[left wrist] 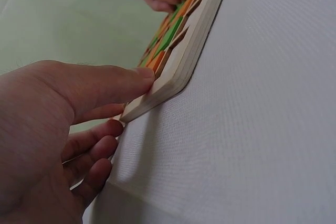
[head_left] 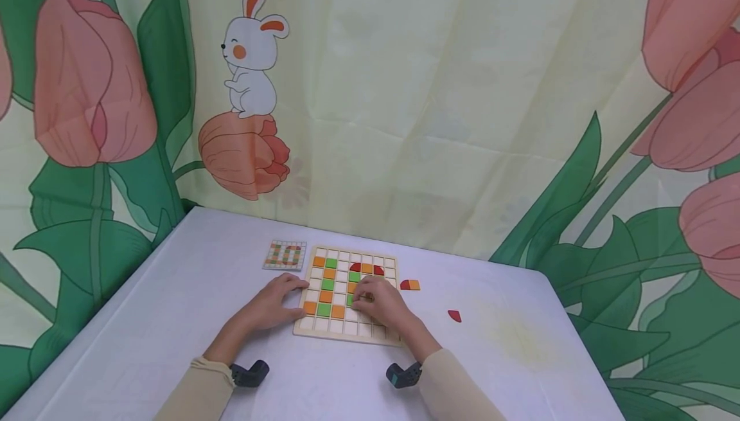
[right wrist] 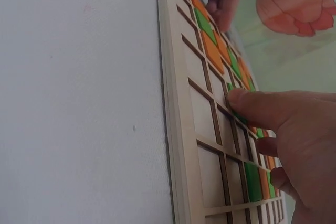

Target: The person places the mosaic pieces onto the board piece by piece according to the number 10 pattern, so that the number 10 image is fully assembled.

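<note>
A wooden grid board (head_left: 347,333) lies on the table, partly filled with orange and green square tiles and red rounded pieces. My left hand (head_left: 270,302) rests at its left edge, thumb near the front corner and fingertips farther back. In the left wrist view, the left thumb (left wrist: 139,80) presses on the rim. Over the middle right of the grid, my right hand (head_left: 378,300) pinches a green tile (head_left: 350,301) at its cell. The right wrist view has the right thumb (right wrist: 239,96) on that tile; the other fingers partly hide neighbouring cells.
A small printed pattern card (head_left: 285,255) lies behind the board's left side. To the right are a loose orange tile (head_left: 414,285) touching a red rounded piece (head_left: 405,285), and another red piece (head_left: 455,315). A floral curtain (head_left: 405,99) hangs behind the table.
</note>
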The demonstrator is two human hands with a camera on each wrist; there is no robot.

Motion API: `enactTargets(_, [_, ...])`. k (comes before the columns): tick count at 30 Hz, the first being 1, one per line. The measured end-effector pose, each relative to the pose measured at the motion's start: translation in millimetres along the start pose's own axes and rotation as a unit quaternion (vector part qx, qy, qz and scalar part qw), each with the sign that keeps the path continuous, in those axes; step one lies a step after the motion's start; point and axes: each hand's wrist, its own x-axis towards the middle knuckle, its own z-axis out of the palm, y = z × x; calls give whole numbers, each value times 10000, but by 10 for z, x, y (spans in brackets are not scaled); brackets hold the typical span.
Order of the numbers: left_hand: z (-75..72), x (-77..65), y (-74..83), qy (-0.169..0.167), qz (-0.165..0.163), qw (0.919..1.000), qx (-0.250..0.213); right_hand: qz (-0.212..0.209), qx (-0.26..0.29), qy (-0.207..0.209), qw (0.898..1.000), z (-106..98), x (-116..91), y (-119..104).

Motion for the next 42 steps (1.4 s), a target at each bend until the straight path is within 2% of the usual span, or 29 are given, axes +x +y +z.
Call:
enactTargets(7, [4, 7, -27, -8, 25, 10000, 16, 245, 117, 245, 9993, -122, -67, 201])
enactTargets(14, [11, 24, -68, 10, 68, 10000, 55, 785, 282, 725, 9939, -319, -151, 463])
enactTargets(17, [14, 28, -77, 15, 73, 10000, 52, 975, 183, 895, 9910, -377, -188, 596])
enactTargets(27, [23, 32, -87, 10, 90, 9999, 46, 1513, -96, 867, 9846, -503, -247, 915])
enactTargets(36, [40, 37, -95, 8, 104, 9999, 27, 1591, -316, 877, 9829, -519, -254, 987])
enactTargets(42, [39, 41, -85, 27, 88, 10000, 32, 1434, -451, 955, 9840, -538, -289, 954])
